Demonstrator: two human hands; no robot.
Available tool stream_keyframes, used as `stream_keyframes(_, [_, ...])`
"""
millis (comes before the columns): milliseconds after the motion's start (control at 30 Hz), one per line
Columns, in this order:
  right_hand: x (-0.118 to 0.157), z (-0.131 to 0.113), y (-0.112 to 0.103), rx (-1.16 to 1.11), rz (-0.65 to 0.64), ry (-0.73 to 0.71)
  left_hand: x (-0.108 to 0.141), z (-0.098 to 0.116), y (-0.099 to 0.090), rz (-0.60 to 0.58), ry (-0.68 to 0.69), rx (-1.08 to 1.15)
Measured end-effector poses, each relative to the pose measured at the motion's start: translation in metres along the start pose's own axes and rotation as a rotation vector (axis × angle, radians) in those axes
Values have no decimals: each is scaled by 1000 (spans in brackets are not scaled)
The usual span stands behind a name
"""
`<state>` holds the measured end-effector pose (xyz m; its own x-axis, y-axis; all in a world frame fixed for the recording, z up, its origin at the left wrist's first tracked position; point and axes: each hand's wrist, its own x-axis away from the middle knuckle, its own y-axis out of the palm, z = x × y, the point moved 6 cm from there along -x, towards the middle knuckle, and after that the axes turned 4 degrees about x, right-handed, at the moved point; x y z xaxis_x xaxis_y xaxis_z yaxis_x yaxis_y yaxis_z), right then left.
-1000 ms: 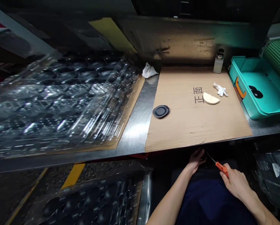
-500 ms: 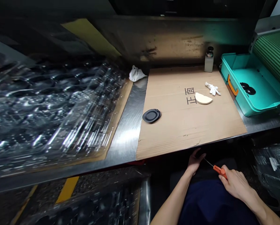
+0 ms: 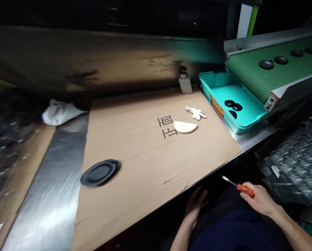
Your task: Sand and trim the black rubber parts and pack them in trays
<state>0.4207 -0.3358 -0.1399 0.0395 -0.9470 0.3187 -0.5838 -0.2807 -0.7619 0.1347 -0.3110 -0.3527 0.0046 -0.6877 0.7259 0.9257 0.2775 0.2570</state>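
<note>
My right hand (image 3: 260, 201) grips an orange-handled screwdriver (image 3: 246, 190), its thin steel shaft pointing left, below the bench edge. My left hand (image 3: 195, 205) hangs open just under that edge, holding nothing and touching nothing I can see. On the cardboard sheet (image 3: 145, 167) lie a flat black round rubber disc (image 3: 100, 172), a cream half-round sponge (image 3: 185, 127) and a small white glove (image 3: 196, 112). The disc is the nearest of these to my left hand, though well out of reach of its fingers.
A teal tray (image 3: 234, 103) holding several black discs sits past the cardboard, under a green belt conveyor (image 3: 265, 66) carrying more discs. A dispenser bottle (image 3: 185, 83) and a white rag (image 3: 59, 113) stand at the back. Clear plastic blister trays (image 3: 291, 167) lie at lower right.
My view has swung right and closer to the bench, bringing the green conveyor and its discs into sight. My hands stay below the edge, and the right one still holds the screwdriver.
</note>
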Motion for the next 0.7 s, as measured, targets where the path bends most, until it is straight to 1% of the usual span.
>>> stream_keyframes(100, [-1,43,-40,-219,458,74,-1,-1,5,-65,72,-254])
stream_keyframes(133, [-1,55,-50,-265,573,90,-1,0,7,-74,101,-317])
stream_keyframes(167, [-3,65,-55,-303,641,101,-1,1,8,-78,129,-362])
stream_keyframes(200, [-5,72,-56,-340,664,110,0,3,9,-81,150,-389])
stream_keyframes(233, [-7,78,-55,-374,648,113,0,5,11,-84,163,-403])
stream_keyframes(333, [-8,84,-40,-436,478,77,2,8,12,-82,176,-408])
stream_keyframes(367, [-6,86,-37,-468,452,69,2,8,12,-83,179,-404])
stream_keyframes(400, [-5,90,-38,-525,471,65,3,9,12,-86,182,-397])
stream_keyframes(433, [-4,95,-44,-610,539,61,3,8,12,-90,189,-390])
stream_keyframes(467, [-5,100,-54,-714,652,50,2,8,12,-94,199,-385])
stream_keyframes(500, [-8,104,-67,-822,788,22,0,8,12,-96,208,-381])
stream_keyframes(567, [-22,106,-98,-986,1035,-83,-3,7,12,-86,217,-377])
stream_keyframes(633, [-42,99,-129,-1030,1181,-193,-6,8,14,-71,210,-370])
stream_keyframes(700, [-60,90,-152,-1011,1265,-214,-2,11,20,-66,219,-355])
